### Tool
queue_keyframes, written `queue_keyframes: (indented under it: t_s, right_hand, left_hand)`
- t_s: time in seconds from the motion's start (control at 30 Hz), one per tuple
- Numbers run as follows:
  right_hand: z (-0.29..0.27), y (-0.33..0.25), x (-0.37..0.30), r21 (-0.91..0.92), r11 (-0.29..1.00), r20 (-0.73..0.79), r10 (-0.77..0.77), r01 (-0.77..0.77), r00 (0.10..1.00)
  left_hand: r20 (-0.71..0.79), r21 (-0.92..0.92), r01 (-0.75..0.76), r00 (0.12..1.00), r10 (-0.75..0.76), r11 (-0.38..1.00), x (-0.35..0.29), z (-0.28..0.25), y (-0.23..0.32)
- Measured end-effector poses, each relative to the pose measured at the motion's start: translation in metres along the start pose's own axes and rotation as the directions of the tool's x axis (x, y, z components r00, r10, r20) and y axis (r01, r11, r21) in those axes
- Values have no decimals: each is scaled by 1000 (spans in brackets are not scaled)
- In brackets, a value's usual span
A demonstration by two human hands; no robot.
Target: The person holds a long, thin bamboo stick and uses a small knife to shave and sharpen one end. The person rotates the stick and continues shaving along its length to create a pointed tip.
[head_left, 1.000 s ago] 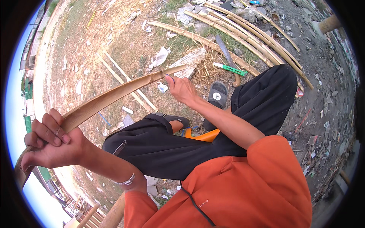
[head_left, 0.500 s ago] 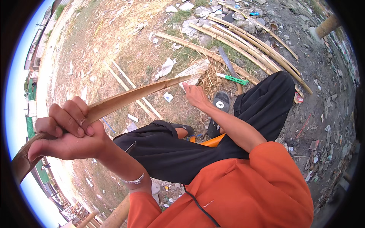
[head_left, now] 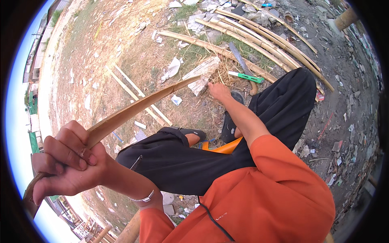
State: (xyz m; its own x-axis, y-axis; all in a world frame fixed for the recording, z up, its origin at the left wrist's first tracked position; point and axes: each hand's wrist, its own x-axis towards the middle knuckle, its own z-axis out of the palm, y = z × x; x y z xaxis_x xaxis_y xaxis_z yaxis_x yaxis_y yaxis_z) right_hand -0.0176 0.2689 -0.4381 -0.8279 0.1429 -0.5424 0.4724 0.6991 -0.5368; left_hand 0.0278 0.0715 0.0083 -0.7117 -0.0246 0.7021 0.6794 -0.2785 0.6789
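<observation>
The left hand wraps its grip round the bamboo strip, maybe to steady it, but whether the right hand grips anything is unclear.

Right hand: shifted from the bamboo strip, where it was near the far end a second ago, to the right lower edge of the pale slab; now apart from the strip. Right sleeve: advanced toward the slab, arm stretched further. Sandal, below right of the slab: round white patch, formerly visible, now covered by the forearm. Left hand: lower relative to the slab than half a second ago, strip sloping more steeply.
</observation>
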Motion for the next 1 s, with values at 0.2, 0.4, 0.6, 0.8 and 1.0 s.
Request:
queue_keyframes:
  t_s: [0.2, 0.4, 0.6, 0.8, 1.0]
  right_hand:
    - [4, 8, -10, 70, 997, 54, 19, -23, 998]
    - [-55, -79, -75, 357, 926, 31, -138, 118, 990]
    - [-74, -118, -139, 391, 868, 0, -333, 306, 943]
    - [-79, -120, -144, 301, 877, -29, -383, 374, 923]
    - [-69, -116, -131, 248, 909, -101, -320, 335, 942]
  left_hand:
    - [43, 10, 6, 999, -6, 1000, 5, -16, -1]
    - [-86, 143, 68, 995, -56, 987, 12, -34, 4]
    - [-164, 207, 61, 986, -27, 976, 10, -30, 4]
    - [-266, 346, 114, 964, -20, 931, 8, -17, 4]
    - [-237, 241, 69, 971, -10, 968, 8, -22, -1]
